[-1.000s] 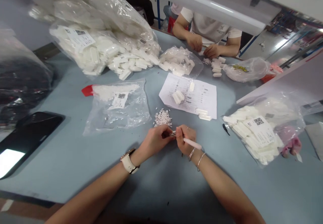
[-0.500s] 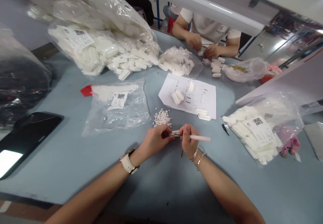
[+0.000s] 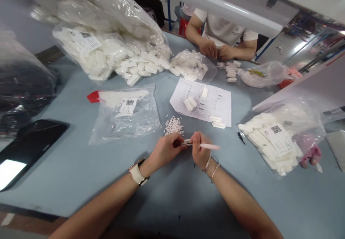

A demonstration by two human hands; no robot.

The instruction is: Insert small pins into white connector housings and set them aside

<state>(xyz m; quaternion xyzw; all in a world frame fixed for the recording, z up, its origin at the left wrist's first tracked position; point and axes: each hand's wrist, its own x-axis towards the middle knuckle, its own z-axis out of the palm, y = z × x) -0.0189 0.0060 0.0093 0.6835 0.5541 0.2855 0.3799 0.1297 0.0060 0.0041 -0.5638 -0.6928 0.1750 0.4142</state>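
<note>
Between both hands, above the blue-grey tabletop, is a small white oblong plastic part with dark marks. The left hand pinches its left end. The right hand grips a slim pale-pink tool, directed at the part. Just beyond the left hand sits a pile of tiny white pieces; farther out lies a printed white paper sheet.

From where I stand, the left hand pinches a small white piece, and the right hand grips a pink-handled tool close to it. White pellets lie heaped just beyond (a printed sheet behind them), with a co-worker across the table.
</note>
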